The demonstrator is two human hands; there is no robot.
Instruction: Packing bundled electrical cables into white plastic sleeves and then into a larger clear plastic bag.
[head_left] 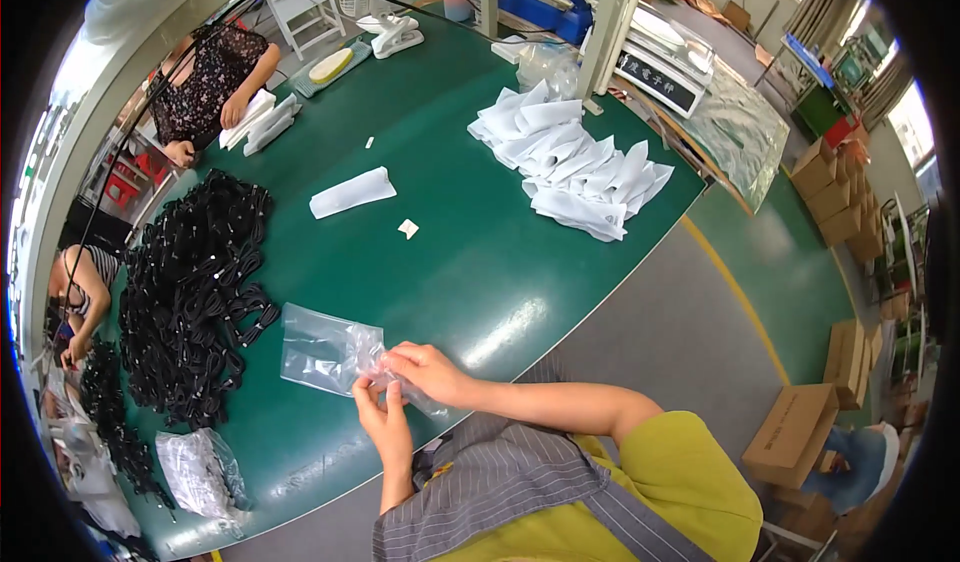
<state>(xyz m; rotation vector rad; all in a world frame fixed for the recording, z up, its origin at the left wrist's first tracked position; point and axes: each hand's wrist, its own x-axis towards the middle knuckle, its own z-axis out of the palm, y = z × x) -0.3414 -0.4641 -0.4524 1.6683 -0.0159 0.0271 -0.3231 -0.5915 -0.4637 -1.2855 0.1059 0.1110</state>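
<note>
Near the table's front edge, a clear plastic bag (pixel 315 350) is gathered between my two hands. My right hand (pixel 425 370) pinches the crumpled end of it from above. My left hand (pixel 382 417) grips the same bunched plastic from below, thumb and fingers pressed together. The bag's flat part spreads out to the left over the green table (pixel 420 262). Beyond it lies a single folded white packet (pixel 352 193), with a small pale scrap (pixel 408 229) beside it. Neither hand touches these two.
A large heap of black coiled cables (pixel 200 292) covers the left side. White packets (pixel 570 157) are piled at the far right, before a scale (pixel 660 72). A plastic-wrapped bundle (pixel 200 472) lies at the near left. Co-workers' hands (pixel 235 112) work at the far left edge.
</note>
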